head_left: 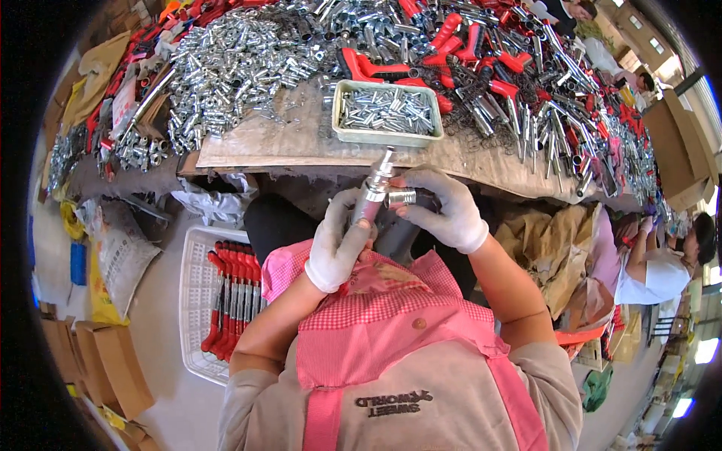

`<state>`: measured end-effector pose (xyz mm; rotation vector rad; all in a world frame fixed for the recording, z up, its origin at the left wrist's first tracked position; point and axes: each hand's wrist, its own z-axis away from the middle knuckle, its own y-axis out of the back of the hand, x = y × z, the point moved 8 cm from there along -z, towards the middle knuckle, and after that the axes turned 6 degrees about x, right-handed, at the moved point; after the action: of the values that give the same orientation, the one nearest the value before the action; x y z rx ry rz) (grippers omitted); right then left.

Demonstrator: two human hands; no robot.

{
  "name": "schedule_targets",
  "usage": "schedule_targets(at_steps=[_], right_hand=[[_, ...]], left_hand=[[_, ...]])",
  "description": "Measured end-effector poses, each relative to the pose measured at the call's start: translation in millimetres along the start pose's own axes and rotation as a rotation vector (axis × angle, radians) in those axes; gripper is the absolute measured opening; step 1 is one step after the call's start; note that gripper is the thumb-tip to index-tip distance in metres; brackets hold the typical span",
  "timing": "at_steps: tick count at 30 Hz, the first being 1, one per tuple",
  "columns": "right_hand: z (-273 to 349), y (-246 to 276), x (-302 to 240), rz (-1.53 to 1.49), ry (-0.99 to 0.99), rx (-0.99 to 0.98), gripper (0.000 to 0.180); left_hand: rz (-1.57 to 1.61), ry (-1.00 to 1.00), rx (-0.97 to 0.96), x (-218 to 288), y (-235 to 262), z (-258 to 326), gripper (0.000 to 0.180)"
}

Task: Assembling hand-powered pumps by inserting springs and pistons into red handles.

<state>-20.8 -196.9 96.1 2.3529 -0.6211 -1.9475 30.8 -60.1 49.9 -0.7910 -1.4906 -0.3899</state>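
Observation:
Both of my hands wear white gloves and meet in front of my lap. My left hand [338, 244] is wrapped round a stepped silver metal piece [378, 179] with a dull pinkish body, its narrow tip pointing away from me toward the table. In the fingers of my right hand [449, 210] is a short shiny metal sleeve [401, 197], held against the side of that piece. Just beyond, a pale plastic tray [387, 139] of small metal pins [383, 110] sits near the table's front edge.
Heaps of silver metal fittings [226, 83] and red-and-black handles [368, 66] cover the table [278, 143]. A white basket [194, 301] of red-handled tools [233, 301] stands at my left. Cardboard boxes [113, 368] lie farther left. Another person [654, 263] sits at the right.

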Motion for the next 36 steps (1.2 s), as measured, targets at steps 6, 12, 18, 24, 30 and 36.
schedule_targets(at_steps=[6, 12, 18, 24, 30, 36], right_hand=[[4, -9, -6, 0.345, 0.236, -0.014, 0.042], [0, -2, -11, 0.678, 0.436, -0.084, 0.042], [-9, 60, 14, -0.744, 0.078, 0.213, 0.041], [-12, 2, -16, -0.491, 0.134, 0.006, 0.035], [-8, 8, -41, 0.231, 0.355, -0.282, 0.035], [-1, -4, -43, 0.448, 0.498, -0.440, 0.032]], left_hand=[[0.063, 0.276, -0.245, -14, -18, 4, 0.026], [-0.452, -0.086, -0.176, -7, -19, -3, 0.043], [0.007, 0.181, -0.058, -15, 3, -4, 0.045], [-0.034, 0.177, -0.241, -19, -7, -1, 0.043], [-0.253, 0.089, -0.344, -12, 2, -4, 0.035], [-0.539, -0.105, -0.347, -3, 2, -8, 0.035]])
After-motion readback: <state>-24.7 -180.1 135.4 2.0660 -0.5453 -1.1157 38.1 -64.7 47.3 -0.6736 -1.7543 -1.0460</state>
